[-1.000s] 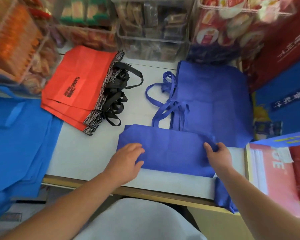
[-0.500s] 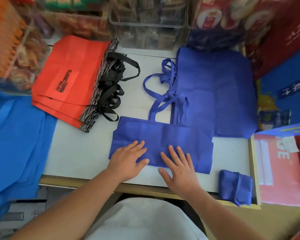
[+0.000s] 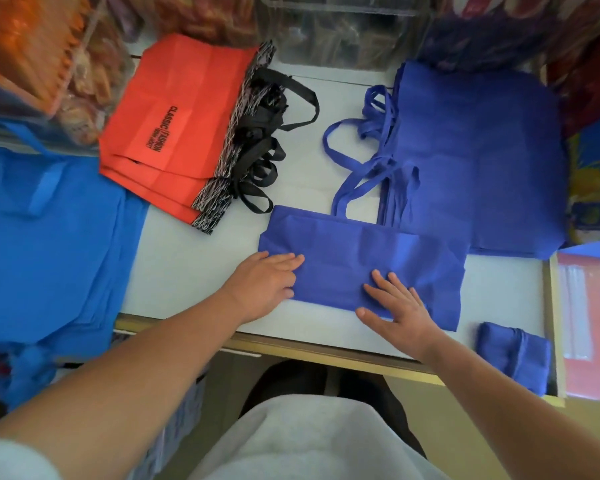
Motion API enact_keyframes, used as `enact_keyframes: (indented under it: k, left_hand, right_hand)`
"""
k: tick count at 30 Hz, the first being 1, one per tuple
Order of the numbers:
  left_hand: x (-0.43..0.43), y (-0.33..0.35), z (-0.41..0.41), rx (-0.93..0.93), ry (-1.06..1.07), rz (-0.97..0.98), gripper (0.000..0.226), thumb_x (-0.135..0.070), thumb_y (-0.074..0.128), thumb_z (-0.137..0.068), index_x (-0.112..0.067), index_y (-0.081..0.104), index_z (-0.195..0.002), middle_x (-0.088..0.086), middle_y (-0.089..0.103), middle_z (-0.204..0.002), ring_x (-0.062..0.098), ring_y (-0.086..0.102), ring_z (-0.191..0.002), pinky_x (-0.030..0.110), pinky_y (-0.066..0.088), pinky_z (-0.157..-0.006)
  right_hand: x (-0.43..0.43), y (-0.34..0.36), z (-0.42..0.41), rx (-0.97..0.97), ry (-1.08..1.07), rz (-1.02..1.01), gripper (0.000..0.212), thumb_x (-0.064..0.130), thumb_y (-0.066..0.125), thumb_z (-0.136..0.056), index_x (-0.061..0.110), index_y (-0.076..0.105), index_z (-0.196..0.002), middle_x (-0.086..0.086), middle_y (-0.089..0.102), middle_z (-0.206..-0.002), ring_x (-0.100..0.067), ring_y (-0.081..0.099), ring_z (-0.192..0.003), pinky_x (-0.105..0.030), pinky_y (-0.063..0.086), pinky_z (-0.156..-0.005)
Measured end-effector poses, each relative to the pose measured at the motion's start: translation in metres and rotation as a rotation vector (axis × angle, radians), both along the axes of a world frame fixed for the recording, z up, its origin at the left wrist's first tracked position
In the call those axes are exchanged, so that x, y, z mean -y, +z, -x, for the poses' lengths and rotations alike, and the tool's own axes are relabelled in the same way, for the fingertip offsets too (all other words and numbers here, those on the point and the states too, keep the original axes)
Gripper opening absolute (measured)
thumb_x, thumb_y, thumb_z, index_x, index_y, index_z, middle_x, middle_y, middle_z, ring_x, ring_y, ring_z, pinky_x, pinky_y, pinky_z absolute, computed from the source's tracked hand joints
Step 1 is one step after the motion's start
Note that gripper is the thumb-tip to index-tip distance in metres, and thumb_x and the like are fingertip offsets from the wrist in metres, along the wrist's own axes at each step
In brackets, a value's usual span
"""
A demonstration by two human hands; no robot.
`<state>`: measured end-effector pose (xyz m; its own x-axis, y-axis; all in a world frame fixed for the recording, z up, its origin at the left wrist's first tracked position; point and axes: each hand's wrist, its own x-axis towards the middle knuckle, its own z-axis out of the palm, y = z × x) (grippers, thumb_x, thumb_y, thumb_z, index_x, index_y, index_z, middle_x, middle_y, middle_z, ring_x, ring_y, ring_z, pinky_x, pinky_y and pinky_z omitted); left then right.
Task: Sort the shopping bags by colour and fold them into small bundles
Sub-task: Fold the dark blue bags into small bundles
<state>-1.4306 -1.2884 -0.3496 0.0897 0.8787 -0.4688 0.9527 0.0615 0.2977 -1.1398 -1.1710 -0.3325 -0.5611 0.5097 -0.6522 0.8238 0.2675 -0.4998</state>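
A dark blue bag (image 3: pixel 368 258), folded into a wide strip, lies at the front of the white table (image 3: pixel 187 271). My left hand (image 3: pixel 262 285) rests on the strip's left end, fingers fairly straight. My right hand (image 3: pixel 399 308) presses flat on its near right part, fingers spread. Behind it lies a stack of unfolded dark blue bags (image 3: pixel 478 157) with loose handles. A small folded dark blue bundle (image 3: pixel 513 355) sits at the front right corner. Several red bags (image 3: pixel 181 123) with black handles are stacked at the back left. Lighter blue bags (image 3: pixel 45 251) lie off to the left.
Clear bins of packaged goods (image 3: pixel 343 26) line the back of the table. Orange packets (image 3: pixel 25 46) fill a bin at the far left. A red box (image 3: pixel 589 323) and blue printed boxes (image 3: pixel 596 174) stand at the right edge.
My right hand slid from the strip's right end to its middle and now presses flat. The left hand shifted slightly left to the strip's end. The camera moved closer.
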Motion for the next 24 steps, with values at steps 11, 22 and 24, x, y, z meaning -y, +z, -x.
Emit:
enact_keyframes:
  k: [11,22,24]
  left_hand:
    - [0.020,-0.013,-0.005,0.247,0.195,-0.173,0.016,-0.030,0.071,-0.093,-0.024,0.071,-0.079,-0.014,0.039,-0.159,-0.002,0.029,-0.148,0.032,0.014,-0.125]
    - [0.016,0.045,-0.011,0.354,0.383,0.225,0.016,-0.041,0.054,-0.103,-0.028,0.056,-0.096,-0.008,0.066,-0.113,0.016,0.063,-0.104,0.036,0.052,-0.091]
    - [0.024,0.052,-0.010,0.341,0.413,0.240,0.018,-0.043,0.050,-0.104,-0.027,0.051,-0.097,-0.006,0.063,-0.096,0.018,0.060,-0.085,0.036,0.051,-0.081]
  right_hand:
    - [0.006,0.004,-0.002,-0.014,-0.059,0.115,0.059,0.065,0.049,-0.096,0.042,0.044,-0.150,0.028,0.007,-0.165,0.004,-0.009,-0.153,-0.036,-0.009,-0.126]
    - [0.010,0.011,-0.001,0.051,0.134,-0.297,0.051,0.054,0.060,-0.096,0.035,0.054,-0.142,0.013,0.057,-0.144,-0.016,0.045,-0.140,-0.036,0.036,-0.113]
    - [-0.003,0.024,-0.004,0.053,0.162,-0.178,0.039,0.052,0.059,-0.097,0.036,0.060,-0.133,0.015,0.067,-0.123,-0.015,0.060,-0.117,-0.029,0.047,-0.096]
